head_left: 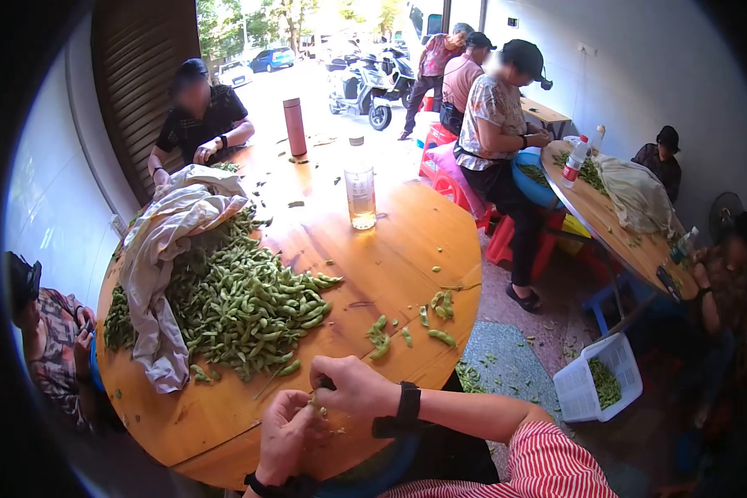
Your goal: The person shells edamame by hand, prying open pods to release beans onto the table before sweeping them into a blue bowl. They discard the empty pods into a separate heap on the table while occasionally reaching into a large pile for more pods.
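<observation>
Over the near edge of the round wooden table, my left hand (287, 433) and my right hand (353, 387) meet, fingers pinched together. Between the fingertips is a small part of a green soybean pod (314, 401), mostly covered by the fingers. Just beyond my hands lies a large heap of soybean pods (245, 303), with a crumpled cloth sack (153, 274) over its left side. Several loose pods (379, 340) are scattered right of the heap. Below the table edge, a blue basin (390, 465) is partly hidden in shadow.
On the wooden table (423, 241) stand a drink bottle (360, 187) and a pink flask (295, 127). A person (197, 116) sits across, another (54, 340) at the left. More people work around a second table (614, 224). A white basket (578, 390) holding pods sits on the floor.
</observation>
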Demonstrator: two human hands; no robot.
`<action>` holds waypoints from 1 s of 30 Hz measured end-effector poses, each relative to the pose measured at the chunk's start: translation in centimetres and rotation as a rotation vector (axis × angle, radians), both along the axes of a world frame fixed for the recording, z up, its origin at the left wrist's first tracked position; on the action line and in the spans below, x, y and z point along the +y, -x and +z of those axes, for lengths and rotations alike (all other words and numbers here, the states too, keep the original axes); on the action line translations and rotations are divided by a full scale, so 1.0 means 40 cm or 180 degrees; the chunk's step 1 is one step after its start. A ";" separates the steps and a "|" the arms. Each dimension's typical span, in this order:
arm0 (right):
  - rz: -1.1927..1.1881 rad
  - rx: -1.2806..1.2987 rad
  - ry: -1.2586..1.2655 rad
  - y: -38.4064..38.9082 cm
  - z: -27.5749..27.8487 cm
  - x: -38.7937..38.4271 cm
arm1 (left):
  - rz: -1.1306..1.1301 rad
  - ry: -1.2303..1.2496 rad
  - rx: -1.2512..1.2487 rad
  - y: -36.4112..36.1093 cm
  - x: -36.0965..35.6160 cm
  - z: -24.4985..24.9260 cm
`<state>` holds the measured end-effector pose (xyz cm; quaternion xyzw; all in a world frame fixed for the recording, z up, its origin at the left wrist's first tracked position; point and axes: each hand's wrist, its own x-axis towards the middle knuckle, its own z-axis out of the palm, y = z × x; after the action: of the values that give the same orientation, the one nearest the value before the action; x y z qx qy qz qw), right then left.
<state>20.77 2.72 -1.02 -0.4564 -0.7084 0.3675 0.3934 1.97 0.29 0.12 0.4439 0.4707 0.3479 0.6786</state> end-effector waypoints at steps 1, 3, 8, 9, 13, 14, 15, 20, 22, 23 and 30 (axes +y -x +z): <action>0.0008 0.0002 0.0003 0.002 -0.002 0.000 | 0.0008 0.0003 0.0002 0.002 0.000 -0.002; 0.0001 0.0357 0.0284 0.005 -0.005 -0.003 | 0.0047 -0.0180 -0.0084 0.002 0.001 -0.008; 0.0184 0.0573 0.0390 0.005 -0.011 -0.009 | 0.0041 -0.0587 0.0119 0.001 -0.003 -0.011; 0.0234 0.0694 0.0339 0.006 -0.012 -0.008 | -0.0008 -0.0688 0.0241 0.000 -0.004 -0.006; 0.0459 0.1323 0.1262 -0.007 0.010 -0.009 | -0.0049 -0.0496 -0.0178 0.016 0.010 -0.007; 0.0540 0.1518 0.1372 -0.008 0.010 -0.008 | -0.0082 -0.0401 -0.0305 0.018 0.012 -0.007; 0.0621 0.1714 0.1483 -0.008 0.010 -0.007 | -0.0115 -0.0305 -0.0431 0.019 0.013 -0.006; 0.0529 0.1936 0.1572 -0.010 0.000 -0.013 | -0.0091 -0.0188 -0.0567 0.015 0.017 -0.026; 0.0485 0.1941 0.1577 -0.008 -0.004 -0.015 | -0.0048 -0.0293 -0.0471 0.011 0.013 -0.024; 0.0421 0.2003 0.1567 -0.006 -0.007 -0.015 | -0.0027 -0.0335 -0.0373 0.006 0.012 -0.015; 0.0016 0.0893 0.0085 0.005 -0.028 -0.016 | 0.0062 -0.0524 0.0055 -0.002 0.007 -0.030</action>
<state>20.56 2.07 -2.13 -0.4040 -0.6427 0.4381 0.4815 2.04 0.58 -1.10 0.4965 0.4506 0.3882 0.6322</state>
